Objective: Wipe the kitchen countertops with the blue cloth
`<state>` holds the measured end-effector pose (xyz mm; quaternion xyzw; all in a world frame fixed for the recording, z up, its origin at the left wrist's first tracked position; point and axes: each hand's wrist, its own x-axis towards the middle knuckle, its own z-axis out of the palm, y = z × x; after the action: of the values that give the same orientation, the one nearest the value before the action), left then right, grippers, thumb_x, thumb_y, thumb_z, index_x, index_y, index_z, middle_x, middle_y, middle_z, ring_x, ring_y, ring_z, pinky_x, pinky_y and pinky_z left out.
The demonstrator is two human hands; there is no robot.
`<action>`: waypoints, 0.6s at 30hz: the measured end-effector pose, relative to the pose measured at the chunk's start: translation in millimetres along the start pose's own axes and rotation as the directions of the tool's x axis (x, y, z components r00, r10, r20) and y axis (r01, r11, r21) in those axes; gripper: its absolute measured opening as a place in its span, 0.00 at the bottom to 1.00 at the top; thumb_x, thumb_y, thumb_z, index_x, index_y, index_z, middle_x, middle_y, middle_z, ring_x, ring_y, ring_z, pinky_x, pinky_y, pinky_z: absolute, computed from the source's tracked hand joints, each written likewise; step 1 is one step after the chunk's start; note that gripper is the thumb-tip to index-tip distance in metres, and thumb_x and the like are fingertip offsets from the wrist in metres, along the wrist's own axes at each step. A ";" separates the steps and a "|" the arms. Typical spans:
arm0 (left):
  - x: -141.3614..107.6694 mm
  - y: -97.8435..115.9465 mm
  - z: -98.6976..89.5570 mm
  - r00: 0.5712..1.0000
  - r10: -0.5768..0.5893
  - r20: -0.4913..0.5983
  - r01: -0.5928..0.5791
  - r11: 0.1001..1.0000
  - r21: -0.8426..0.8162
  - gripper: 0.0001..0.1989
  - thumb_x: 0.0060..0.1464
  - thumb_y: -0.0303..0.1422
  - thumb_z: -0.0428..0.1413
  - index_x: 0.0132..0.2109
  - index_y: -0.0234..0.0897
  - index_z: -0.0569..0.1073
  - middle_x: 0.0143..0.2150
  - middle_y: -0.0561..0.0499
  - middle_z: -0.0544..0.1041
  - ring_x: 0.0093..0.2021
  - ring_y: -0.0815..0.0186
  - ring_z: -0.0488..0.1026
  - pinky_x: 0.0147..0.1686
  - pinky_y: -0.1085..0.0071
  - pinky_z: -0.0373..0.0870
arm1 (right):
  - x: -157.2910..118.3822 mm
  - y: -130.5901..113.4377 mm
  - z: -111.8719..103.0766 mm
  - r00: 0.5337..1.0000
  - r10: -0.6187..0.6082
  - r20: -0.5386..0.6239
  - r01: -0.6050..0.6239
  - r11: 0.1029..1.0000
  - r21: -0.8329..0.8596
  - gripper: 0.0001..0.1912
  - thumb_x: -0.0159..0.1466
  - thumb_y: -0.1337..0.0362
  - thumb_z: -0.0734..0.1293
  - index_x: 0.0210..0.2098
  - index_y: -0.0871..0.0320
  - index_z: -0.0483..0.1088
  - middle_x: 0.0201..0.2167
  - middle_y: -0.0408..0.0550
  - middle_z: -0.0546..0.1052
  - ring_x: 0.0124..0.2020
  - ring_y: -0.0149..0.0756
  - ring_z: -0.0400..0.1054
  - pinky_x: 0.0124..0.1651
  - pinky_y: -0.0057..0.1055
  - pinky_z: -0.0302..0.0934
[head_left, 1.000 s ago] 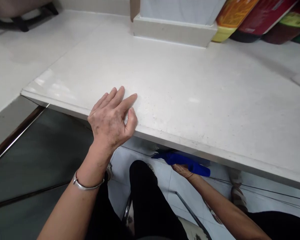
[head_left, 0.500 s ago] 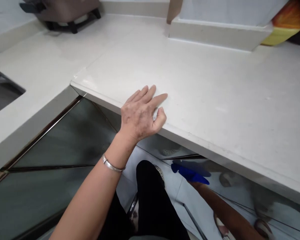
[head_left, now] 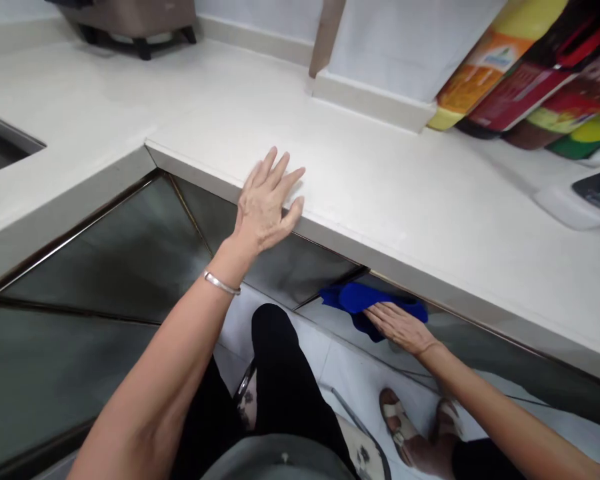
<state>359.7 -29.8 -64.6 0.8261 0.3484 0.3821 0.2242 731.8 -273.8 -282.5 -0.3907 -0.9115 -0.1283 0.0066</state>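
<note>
My left hand (head_left: pixel 264 205) lies flat near the front edge of the white countertop (head_left: pixel 220 113), fingers spread and nothing in it; a silver bracelet (head_left: pixel 222 283) circles that wrist. Below the counter edge, my right hand (head_left: pixel 400 327) presses a blue cloth (head_left: pixel 363 300) against the glossy cabinet front (head_left: pixel 480 353). The cloth is bunched beyond the fingertips, and its folds stick out on both sides.
Several bottles (head_left: pixel 480 63) stand at the back right, with a white device (head_left: pixel 587 200) in front of them. A brown appliance (head_left: pixel 130 20) is at the back left. A sink (head_left: pixel 5 143) lies at the left edge. Sandalled feet (head_left: pixel 400 427) show low on the right.
The view has shifted to the right, bringing more bottles and the white device into sight. My right hand and the blue cloth have moved up, nearer the counter edge. My left hand remains on the counter.
</note>
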 end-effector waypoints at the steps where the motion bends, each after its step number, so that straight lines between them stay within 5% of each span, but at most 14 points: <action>1: -21.1 3.3 -5.9 1.000 0.012 -0.024 -0.013 1.000 -0.009 0.24 0.65 0.45 0.52 0.63 0.40 0.69 0.73 0.48 0.59 0.76 0.50 0.38 0.71 0.41 0.30 | 3.3 3.4 -3.5 1.000 0.013 -0.013 -0.014 0.999 -0.034 0.25 0.67 0.74 0.56 0.61 0.62 0.69 0.56 0.56 0.75 0.58 0.38 0.68 0.64 0.37 0.60; 4: -107.4 -2.4 -19.0 0.992 -0.007 -0.125 -0.011 0.990 -0.142 0.22 0.64 0.45 0.53 0.59 0.41 0.74 0.71 0.48 0.63 0.76 0.49 0.43 0.73 0.40 0.41 | 20.1 6.8 9.0 0.998 0.050 0.027 -0.050 0.999 0.010 0.25 0.68 0.73 0.57 0.62 0.63 0.70 0.57 0.58 0.75 0.59 0.41 0.67 0.66 0.39 0.58; 6: -172.3 -15.6 -22.3 0.971 -0.226 -0.079 0.180 0.907 -0.381 0.18 0.64 0.42 0.54 0.54 0.40 0.78 0.64 0.44 0.73 0.71 0.51 0.59 0.72 0.45 0.52 | 36.5 3.7 34.6 0.991 0.064 0.120 -0.084 0.982 0.169 0.26 0.67 0.74 0.56 0.62 0.65 0.69 0.58 0.60 0.73 0.61 0.43 0.65 0.67 0.43 0.58; 7: -203.3 -22.9 -22.6 0.914 -0.405 0.032 0.355 0.760 -0.544 0.17 0.64 0.41 0.55 0.54 0.37 0.78 0.59 0.41 0.77 0.65 0.51 0.69 0.69 0.48 0.61 | 46.1 0.7 50.1 0.982 0.066 0.179 -0.113 0.957 0.266 0.27 0.66 0.74 0.55 0.62 0.67 0.68 0.59 0.61 0.73 0.62 0.44 0.64 0.68 0.44 0.58; 9: -258.3 -36.4 -21.6 0.681 -0.700 0.214 0.536 0.278 -0.797 0.22 0.64 0.41 0.54 0.59 0.33 0.73 0.53 0.36 0.80 0.55 0.50 0.77 0.58 0.51 0.74 | 67.3 -7.7 80.7 0.957 0.059 0.283 -0.181 0.885 0.429 0.29 0.64 0.76 0.54 0.63 0.70 0.66 0.60 0.63 0.71 0.64 0.46 0.63 0.68 0.47 0.58; 10: -281.4 -41.9 -20.5 0.571 -0.778 0.264 0.511 0.084 -0.856 0.25 0.63 0.39 0.55 0.64 0.35 0.68 0.55 0.37 0.79 0.54 0.52 0.78 0.56 0.56 0.76 | 78.5 -12.6 94.1 0.946 0.054 0.320 -0.213 0.848 0.485 0.31 0.63 0.76 0.53 0.64 0.71 0.65 0.61 0.64 0.70 0.65 0.46 0.61 0.68 0.49 0.57; 12: -319.2 -50.1 -17.5 0.445 -0.831 0.334 0.367 -0.171 -0.914 0.30 0.62 0.35 0.54 0.69 0.37 0.60 0.59 0.38 0.76 0.51 0.57 0.80 0.50 0.66 0.79 | 100.5 -22.9 115.5 0.929 0.038 0.369 -0.258 0.781 0.569 0.33 0.61 0.76 0.54 0.66 0.73 0.62 0.64 0.65 0.67 0.68 0.49 0.58 0.69 0.52 0.55; 15: -358.0 -57.9 -11.7 0.396 -0.828 0.398 0.192 -0.348 -0.917 0.33 0.63 0.28 0.51 0.73 0.38 0.52 0.65 0.39 0.71 0.48 0.63 0.80 0.46 0.72 0.80 | 128.8 -38.4 135.9 0.893 -0.014 0.450 -0.362 0.572 0.736 0.35 0.60 0.71 0.56 0.67 0.73 0.61 0.67 0.67 0.61 0.70 0.52 0.54 0.70 0.54 0.54; 18: -379.7 -64.6 -6.9 0.376 -0.832 0.408 0.085 -0.408 -0.909 0.35 0.63 0.27 0.48 0.74 0.39 0.46 0.67 0.38 0.69 0.46 0.66 0.81 0.44 0.75 0.79 | 148.6 -53.3 149.4 0.834 -0.171 0.525 -0.501 0.163 0.850 0.33 0.61 0.66 0.57 0.63 0.71 0.66 0.67 0.67 0.61 0.70 0.53 0.54 0.64 0.55 0.61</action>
<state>151.4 -270.2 -282.0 -0.0386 0.3665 0.5343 0.7607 603.6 -167.8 -422.5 -0.4144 -0.6905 0.5923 0.0274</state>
